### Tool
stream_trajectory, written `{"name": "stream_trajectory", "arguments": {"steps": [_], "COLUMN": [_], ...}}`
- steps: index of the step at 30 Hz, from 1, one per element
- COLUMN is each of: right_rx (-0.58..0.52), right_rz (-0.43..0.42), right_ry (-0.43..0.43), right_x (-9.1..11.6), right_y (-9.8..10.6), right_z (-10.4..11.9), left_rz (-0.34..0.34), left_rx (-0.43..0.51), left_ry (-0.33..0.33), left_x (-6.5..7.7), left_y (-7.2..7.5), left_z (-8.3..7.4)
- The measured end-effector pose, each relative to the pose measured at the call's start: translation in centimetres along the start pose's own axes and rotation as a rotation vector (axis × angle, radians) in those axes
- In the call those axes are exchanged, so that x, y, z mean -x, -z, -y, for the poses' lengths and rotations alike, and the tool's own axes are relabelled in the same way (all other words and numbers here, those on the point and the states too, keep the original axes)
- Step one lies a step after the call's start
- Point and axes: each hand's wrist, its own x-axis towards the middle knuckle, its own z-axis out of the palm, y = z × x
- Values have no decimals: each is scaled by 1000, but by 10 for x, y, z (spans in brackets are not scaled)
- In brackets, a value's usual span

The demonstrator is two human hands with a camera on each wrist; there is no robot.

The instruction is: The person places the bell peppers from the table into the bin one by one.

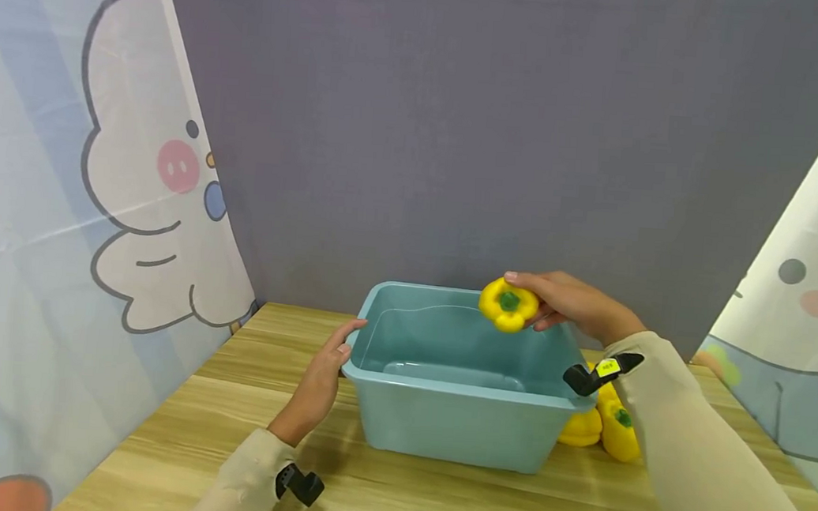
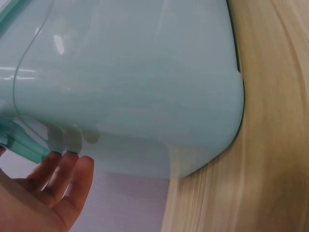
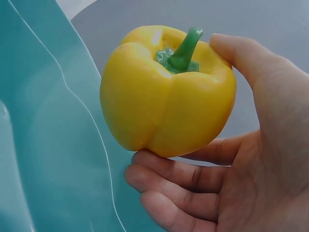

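A yellow bell pepper (image 1: 507, 305) with a green stem is held by my right hand (image 1: 573, 303) above the right part of a blue-green plastic bin (image 1: 454, 421). In the right wrist view the thumb presses the top of the pepper (image 3: 166, 106) near its stem, and the fingers (image 3: 176, 169) support it from below. My left hand (image 1: 318, 384) holds the bin's left rim. The left wrist view shows its fingertips (image 2: 79, 169) against the outer wall just under the rim. Inside the bin, the visible floor is bare.
More yellow bell peppers (image 1: 619, 428) lie on the wooden table (image 1: 226, 425) at the bin's right, partly hidden by the bin and my right forearm. A grey curtain (image 1: 446, 131) hangs behind the table, with cartoon-printed curtains (image 1: 151, 174) at both sides.
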Motion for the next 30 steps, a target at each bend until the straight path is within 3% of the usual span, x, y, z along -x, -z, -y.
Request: {"name": "stream_trajectory", "arguments": {"steps": [19, 30], "right_rx": [34, 4], "right_rz": [27, 26], "right_ry": [-44, -15], "right_x": [-26, -33], "right_y": [-20, -28], "right_z": [6, 15], "left_rz": [-7, 0], "left_rx": [2, 22], "left_ry": [2, -8], "left_x": [3, 1], "left_y": [-1, -1], "left_z": [0, 0]}}
